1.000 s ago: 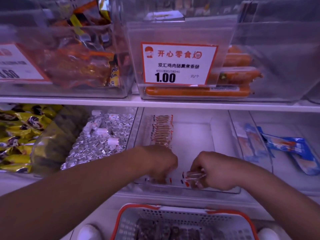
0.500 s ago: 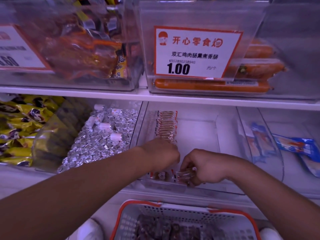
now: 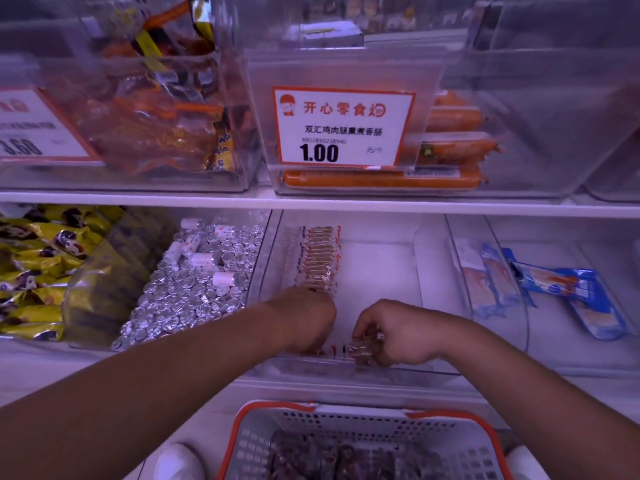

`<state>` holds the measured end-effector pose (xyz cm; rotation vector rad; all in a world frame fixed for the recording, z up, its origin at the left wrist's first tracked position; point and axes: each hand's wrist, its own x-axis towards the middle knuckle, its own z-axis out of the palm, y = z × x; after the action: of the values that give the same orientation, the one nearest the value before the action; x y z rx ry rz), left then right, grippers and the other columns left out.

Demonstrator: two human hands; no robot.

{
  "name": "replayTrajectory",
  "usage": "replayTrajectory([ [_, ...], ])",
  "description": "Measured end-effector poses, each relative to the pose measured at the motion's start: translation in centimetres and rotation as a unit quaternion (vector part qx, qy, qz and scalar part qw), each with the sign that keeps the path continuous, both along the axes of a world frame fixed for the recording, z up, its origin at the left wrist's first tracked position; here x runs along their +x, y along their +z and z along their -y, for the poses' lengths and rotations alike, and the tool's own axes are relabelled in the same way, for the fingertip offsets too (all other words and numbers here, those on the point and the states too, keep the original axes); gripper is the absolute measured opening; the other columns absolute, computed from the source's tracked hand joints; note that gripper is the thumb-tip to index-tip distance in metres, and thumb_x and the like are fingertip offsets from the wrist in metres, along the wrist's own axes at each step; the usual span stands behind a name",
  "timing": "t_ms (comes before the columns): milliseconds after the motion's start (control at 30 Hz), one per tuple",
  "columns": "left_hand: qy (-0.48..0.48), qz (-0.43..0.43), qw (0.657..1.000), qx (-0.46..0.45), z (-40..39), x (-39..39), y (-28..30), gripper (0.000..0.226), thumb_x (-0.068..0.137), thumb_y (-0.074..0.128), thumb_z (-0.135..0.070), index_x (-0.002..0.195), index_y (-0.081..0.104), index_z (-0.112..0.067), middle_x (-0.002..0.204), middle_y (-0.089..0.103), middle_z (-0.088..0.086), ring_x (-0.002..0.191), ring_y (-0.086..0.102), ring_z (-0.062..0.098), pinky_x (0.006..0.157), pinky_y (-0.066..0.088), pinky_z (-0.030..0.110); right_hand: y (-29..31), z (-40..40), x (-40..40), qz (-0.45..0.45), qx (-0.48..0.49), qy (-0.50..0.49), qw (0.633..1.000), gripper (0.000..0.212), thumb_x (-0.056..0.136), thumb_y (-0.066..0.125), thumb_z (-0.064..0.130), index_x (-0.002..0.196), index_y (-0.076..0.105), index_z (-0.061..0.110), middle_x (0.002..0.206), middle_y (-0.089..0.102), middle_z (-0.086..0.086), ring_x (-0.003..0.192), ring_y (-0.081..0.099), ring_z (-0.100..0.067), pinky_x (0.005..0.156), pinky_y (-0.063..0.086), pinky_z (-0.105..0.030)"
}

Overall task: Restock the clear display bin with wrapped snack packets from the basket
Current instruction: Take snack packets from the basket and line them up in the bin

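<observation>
The clear display bin (image 3: pixel 429 258) sits on the lower shelf, mostly bare. A neat row of wrapped snack packets (image 3: pixel 317 259) runs along its left wall. Both hands reach into its front end. My left hand (image 3: pixel 306 320) rests curled, palm down, on the near end of that row; what its fingers hold is hidden. My right hand (image 3: pixel 398 332) is closed on a small bunch of clear-wrapped packets (image 3: pixel 362 349) just inside the bin's front wall. Below, a white basket with an orange rim (image 3: pixel 277 410) holds more dark packets (image 3: pixel 332 457).
Left of the bin lies a bin of silver foil-wrapped sweets (image 3: pixel 194 292), then yellow packets (image 3: pixel 31 265). To the right is a bin with blue packets (image 3: pixel 568 289). The shelf above (image 3: pixel 311 202) carries sausage bins and a price card (image 3: pixel 343 126). White shoes (image 3: pixel 180 460) flank the basket.
The view has shifted a little. My right hand has brought its packets left, closer to my left hand at the row's near end. My left hand has stayed on the row.
</observation>
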<state>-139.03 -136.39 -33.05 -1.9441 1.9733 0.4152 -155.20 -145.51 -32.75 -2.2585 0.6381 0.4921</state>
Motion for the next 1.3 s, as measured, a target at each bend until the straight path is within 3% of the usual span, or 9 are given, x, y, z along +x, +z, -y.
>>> replayTrajectory([
  [133,0.0,0.008,1.0,-0.02,-0.3,-0.2,-0.2,0.019,0.081,0.07,-0.015,0.099,0.074,-0.014,0.11,0.07,0.008,0.104,0.066,0.031,0.076,0.05,0.031,-0.3,-0.1,0.3,0.021,0.026,-0.02,0.999,0.046,0.073,0.072,-0.001,0.116,0.069,0.016,0.109,0.071,-0.002,0.096,0.065,-0.017,0.078,0.051,-0.021],
  [300,0.026,-0.039,0.999,0.012,-0.3,0.2,-0.2,0.016,0.079,0.067,-0.016,0.093,0.075,-0.012,0.099,0.074,0.008,0.097,0.069,0.029,0.081,0.057,0.035,-0.7,-0.7,0.7,0.037,0.007,-0.002,0.999,0.04,0.077,0.071,0.004,0.115,0.07,0.015,0.109,0.072,-0.003,0.098,0.067,-0.019,0.084,0.053,-0.027],
  [500,-0.001,-0.064,0.997,0.049,0.1,0.4,0.6,0.02,0.082,0.059,-0.016,0.09,0.077,-0.013,0.09,0.075,0.004,0.088,0.067,0.026,0.068,0.052,0.029,-0.8,-0.6,0.7,0.041,-0.01,0.013,0.999,0.038,0.079,0.072,0.009,0.117,0.069,0.015,0.111,0.072,-0.004,0.098,0.067,-0.019,0.087,0.054,-0.027],
  [700,-0.005,-0.002,1.0,0.009,0.0,0.2,0.5,0.021,0.081,0.065,-0.029,0.09,0.073,-0.012,0.097,0.07,0.007,0.094,0.066,0.03,0.072,0.055,0.034,-0.3,-0.2,0.6,0.036,-0.009,0.013,0.999,0.044,0.074,0.075,0.006,0.117,0.069,0.016,0.107,0.071,-0.001,0.095,0.067,-0.019,0.081,0.051,-0.024],
  [867,0.021,0.042,0.999,-0.015,0.1,0.1,0.4,0.032,0.072,0.078,-0.031,0.099,0.071,-0.016,0.108,0.067,0.008,0.098,0.067,0.029,0.066,0.044,0.029,0.1,0.1,1.2,0.075,0.061,-0.027,0.995,0.043,0.071,0.083,0.006,0.11,0.071,0.017,0.081,0.065,0.011,0.07,0.059,-0.009,0.063,0.047,-0.018],
  [933,0.035,0.033,0.999,-0.003,0.2,0.3,0.7,0.031,0.069,0.08,-0.027,0.097,0.071,-0.016,0.104,0.069,0.009,0.097,0.068,0.029,0.067,0.043,0.029,-0.6,-0.6,1.8,0.088,0.064,-0.02,0.994,0.039,0.073,0.078,0.001,0.11,0.073,0.013,0.084,0.069,0.004,0.071,0.058,-0.008,0.066,0.046,-0.02],
  [1033,0.05,0.009,0.999,0.019,0.3,0.8,1.4,0.016,0.074,0.073,-0.013,0.09,0.073,-0.01,0.093,0.072,0.013,0.09,0.069,0.031,0.064,0.043,0.03,-1.8,-2.0,2.6,0.105,0.04,0.0,0.994,0.032,0.079,0.073,0.006,0.11,0.075,0.013,0.085,0.07,0.004,0.058,0.053,0.009,0.064,0.043,-0.013],
  [1167,0.04,0.001,0.996,0.086,0.7,1.5,2.2,0.015,0.083,0.064,-0.008,0.091,0.076,-0.005,0.091,0.073,0.015,0.073,0.061,0.025,0.063,0.044,0.029,-2.2,-2.8,3.3,0.145,-0.002,-0.002,0.989,0.028,0.082,0.077,0.031,0.11,0.077,0.025,0.103,0.076,0.005,0.092,0.067,-0.005,0.083,0.05,-0.018],
  [1300,0.032,0.007,0.985,0.168,1.7,1.5,3.3,0.014,0.087,0.066,-0.007,0.098,0.074,-0.004,0.092,0.073,0.011,0.073,0.058,0.018,0.062,0.045,0.028,-2.0,-2.9,3.8,0.146,-0.025,0.014,0.989,0.032,0.08,0.078,0.041,0.105,0.077,0.021,0.103,0.076,0.001,0.097,0.068,-0.012,0.087,0.052,-0.027],
])
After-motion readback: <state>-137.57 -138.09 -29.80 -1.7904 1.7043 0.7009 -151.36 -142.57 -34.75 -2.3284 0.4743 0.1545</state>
